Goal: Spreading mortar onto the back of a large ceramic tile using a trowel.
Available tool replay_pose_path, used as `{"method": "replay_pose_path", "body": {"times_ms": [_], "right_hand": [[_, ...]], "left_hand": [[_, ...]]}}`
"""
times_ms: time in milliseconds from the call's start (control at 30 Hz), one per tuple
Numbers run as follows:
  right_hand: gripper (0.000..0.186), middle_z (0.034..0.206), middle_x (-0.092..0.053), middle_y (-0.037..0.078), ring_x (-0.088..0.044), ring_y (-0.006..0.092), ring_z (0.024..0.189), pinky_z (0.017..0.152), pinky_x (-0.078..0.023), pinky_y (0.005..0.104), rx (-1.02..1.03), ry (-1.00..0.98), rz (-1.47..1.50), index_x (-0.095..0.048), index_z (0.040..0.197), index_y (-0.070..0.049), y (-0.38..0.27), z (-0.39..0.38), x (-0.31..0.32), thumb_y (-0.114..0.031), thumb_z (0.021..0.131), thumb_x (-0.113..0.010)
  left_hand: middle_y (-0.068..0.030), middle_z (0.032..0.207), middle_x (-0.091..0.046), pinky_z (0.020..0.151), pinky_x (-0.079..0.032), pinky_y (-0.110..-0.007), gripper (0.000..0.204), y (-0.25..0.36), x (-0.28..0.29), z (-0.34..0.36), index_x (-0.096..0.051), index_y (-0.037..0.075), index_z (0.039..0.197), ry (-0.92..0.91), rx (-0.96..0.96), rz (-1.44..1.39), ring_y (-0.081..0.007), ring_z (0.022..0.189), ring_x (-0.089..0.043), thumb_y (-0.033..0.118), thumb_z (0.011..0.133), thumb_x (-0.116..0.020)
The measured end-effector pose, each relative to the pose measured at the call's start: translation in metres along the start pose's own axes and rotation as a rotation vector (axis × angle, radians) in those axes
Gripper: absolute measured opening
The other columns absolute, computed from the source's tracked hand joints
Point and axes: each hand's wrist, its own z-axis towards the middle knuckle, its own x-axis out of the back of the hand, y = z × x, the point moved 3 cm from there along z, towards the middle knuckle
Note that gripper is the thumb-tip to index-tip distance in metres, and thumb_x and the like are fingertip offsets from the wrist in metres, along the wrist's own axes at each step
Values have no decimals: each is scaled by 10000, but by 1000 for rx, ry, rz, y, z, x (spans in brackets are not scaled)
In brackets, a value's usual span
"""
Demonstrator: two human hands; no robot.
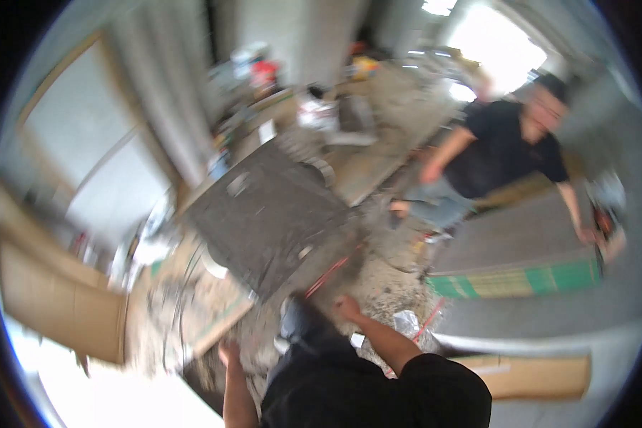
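Observation:
Low in the head view, my left hand (228, 352) hangs beside my left leg, holding nothing that I can make out. Motion blur hides how its fingers lie. My right hand (347, 308) is out in front of my right side, its fingers curled in with nothing showing in them. Ahead of my feet is a large dark grey sheet-like surface (267, 214) with small pale scraps on it. Both hands are apart from it. Thin red strips (327, 277) lie on the dusty floor close to my right hand.
At right, a person (510, 153) in a dark shirt leans a hand on a long grey-topped stack with a green side (517, 282). Below it lies a cardboard piece (535, 376). Buckets (317, 114) stand farther off; a cardboard box (60, 296) is at left.

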Motion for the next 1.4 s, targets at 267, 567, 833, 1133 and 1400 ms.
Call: {"method": "replay_pose_path", "body": {"times_ms": [267,567,833,1133,1400], "right_hand": [[282,840,-735,127,-721,318,825,752,-555,430,-57,-144,-266,-765,846,-86,35,35,53,-332,737,-850],[429,962,-747,207,-734,365,890,811,-579,472,-101,-409,-245,-775,1035,-49,149,160,61,-447,888,-707],[439,1015,-758,176,-729,347,932,845,-557,460,26,-92,-312,-754,1028,-7,264,391,140,-404,1019,-569],[734,1192,-671,296,-619,476,1147,960,-500,525,-32,-74,-230,-685,1224,5,176,502,71,-642,1007,-414],[803,1278,-636,299,-598,462,1206,983,-466,498,-52,-113,-163,-658,1232,37,176,552,43,-690,995,-412]], "left_hand": [[-35,714,-657,489,-446,-307,243,-121,50,-146,-711,2,1111,214,327,76,-161,576,-614,166,934,-681],[-96,929,-749,667,-541,-338,388,-91,-75,-226,-725,60,1200,361,308,481,-202,751,-698,328,919,-709],[-156,1166,-727,926,-528,-419,323,-34,-226,-84,-732,83,1176,-126,-175,938,-309,1066,-704,302,961,-628],[-199,1160,-699,886,-547,-440,455,-55,-98,64,-584,71,1388,365,44,1198,-358,1100,-654,353,1032,-553],[-216,1123,-708,929,-473,-404,630,-60,-128,128,-629,-47,1287,443,-168,631,-318,1014,-650,507,1078,-415]]}}
